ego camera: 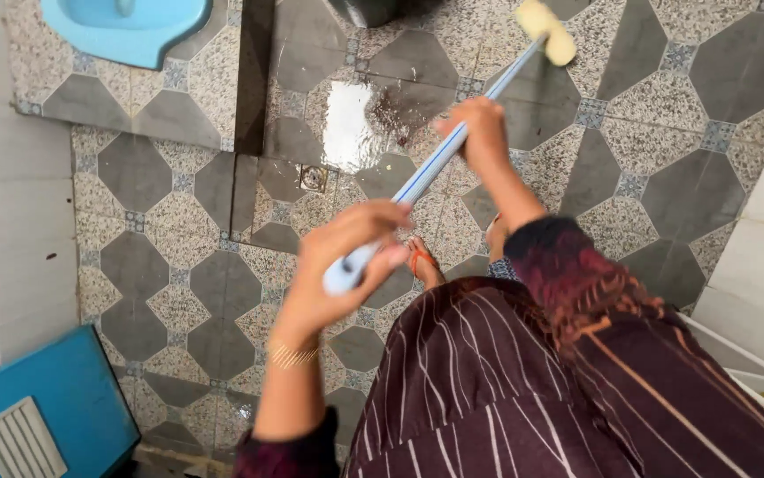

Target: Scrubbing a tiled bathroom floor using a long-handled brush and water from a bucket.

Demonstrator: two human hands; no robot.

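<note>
Left hand [346,261] grips the near end of a long-handled brush [453,146]; right hand [481,133] clasps it farther along; yellow head over wet patterned floor tiles [665,168].

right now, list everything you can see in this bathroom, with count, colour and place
brush: 1, pale blue-white handle, yellow head at top, held across the middle
toilet pan: 1, light blue, top left on the raised step
floor: 1, grey and speckled tiles, wet patch near the drain
drain: 1, metal, centre left
dark bucket: 1, top edge, mostly cut off
blue panel: 1, with white vent, bottom left
wall tiles: white, left and right edges
sandal: 1, orange strap, on a foot
left hand: grips handle end, gold bangle
right hand: grips handle higher up
</note>
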